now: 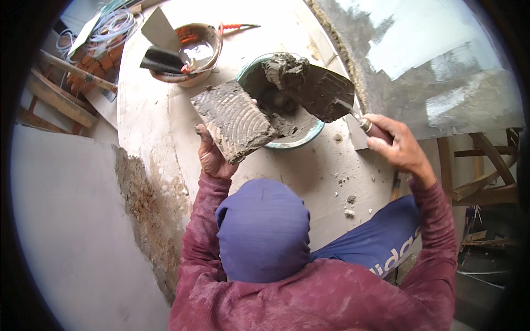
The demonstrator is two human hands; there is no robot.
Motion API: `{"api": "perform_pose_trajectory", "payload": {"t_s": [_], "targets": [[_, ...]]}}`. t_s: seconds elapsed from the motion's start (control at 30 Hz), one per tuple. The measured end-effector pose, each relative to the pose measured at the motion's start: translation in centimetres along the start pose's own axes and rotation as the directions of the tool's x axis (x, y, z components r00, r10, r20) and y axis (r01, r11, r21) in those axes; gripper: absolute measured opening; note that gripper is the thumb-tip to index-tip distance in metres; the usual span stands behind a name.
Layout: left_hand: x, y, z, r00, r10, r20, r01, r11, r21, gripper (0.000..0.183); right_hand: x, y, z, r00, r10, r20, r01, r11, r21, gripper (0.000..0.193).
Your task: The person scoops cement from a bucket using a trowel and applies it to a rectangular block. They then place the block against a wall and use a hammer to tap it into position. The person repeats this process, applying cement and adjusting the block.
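Observation:
My left hand point(215, 156) grips a flat rectangular slab point(234, 117) from below, its thumb on the near left side. Grey mortar with curved ridges coats the slab's upper face; its underside is hidden. In my right hand point(398, 144) is the handle of a trowel point(326, 94), fingers wrapped round it. The trowel's dark blade points left, over a green tub point(298, 144), and carries a lump of wet mortar point(284, 70) at its far end. Grey mortar lies inside the tub, partly hidden by blade and slab.
Behind to the left stands a bucket point(190, 81) with tools in it, and a red-handled tool point(237, 26) beside its rim. Mortar crumbs point(350, 199) dot the floor at right. Smeared board point(469, 94), wooden frame point(486, 171), coiled hose point(113, 26) and bricks point(91, 71) lie around.

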State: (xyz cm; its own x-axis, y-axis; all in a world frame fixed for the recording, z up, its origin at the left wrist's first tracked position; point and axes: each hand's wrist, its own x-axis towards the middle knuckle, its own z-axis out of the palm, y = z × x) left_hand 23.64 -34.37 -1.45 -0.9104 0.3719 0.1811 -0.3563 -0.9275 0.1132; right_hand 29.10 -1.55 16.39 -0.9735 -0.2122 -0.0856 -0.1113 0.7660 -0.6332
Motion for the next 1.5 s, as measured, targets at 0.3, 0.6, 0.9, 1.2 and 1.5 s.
{"api": "perform_pose_trajectory", "payload": {"t_s": [0.3,0.6,0.9,1.2,1.5], "targets": [[3.3,-2.8,2.0,0.979,-0.086,0.182,0.123,0.972,-0.199,0.061,-4.2,0.5,7.7,0.883,-0.25,-0.398,0.096,0.925,-0.368,0.059],[2.5,-2.9,3.0,0.982,-0.09,0.166,0.139,0.94,-0.31,0.051,-4.9,1.8,11.1,0.801,-0.458,-0.386,0.265,0.849,-0.457,0.067],[2.6,-1.7,2.7,0.983,-0.049,0.175,0.105,0.94,-0.325,0.052,-6.3,2.7,9.2,0.801,-0.471,-0.37,0.16,0.764,-0.625,0.06],[3.1,-0.4,-0.8,0.971,-0.079,0.227,0.143,0.949,-0.279,0.056,-6.9,1.7,5.1,0.718,-0.615,-0.328,0.24,0.66,-0.712,0.058],[1.9,-1.6,-1.2,0.979,-0.13,0.156,0.163,0.962,-0.217,0.063,-0.3,3.0,3.8,0.694,-0.703,-0.156,0.324,0.498,-0.804,0.048]]}}
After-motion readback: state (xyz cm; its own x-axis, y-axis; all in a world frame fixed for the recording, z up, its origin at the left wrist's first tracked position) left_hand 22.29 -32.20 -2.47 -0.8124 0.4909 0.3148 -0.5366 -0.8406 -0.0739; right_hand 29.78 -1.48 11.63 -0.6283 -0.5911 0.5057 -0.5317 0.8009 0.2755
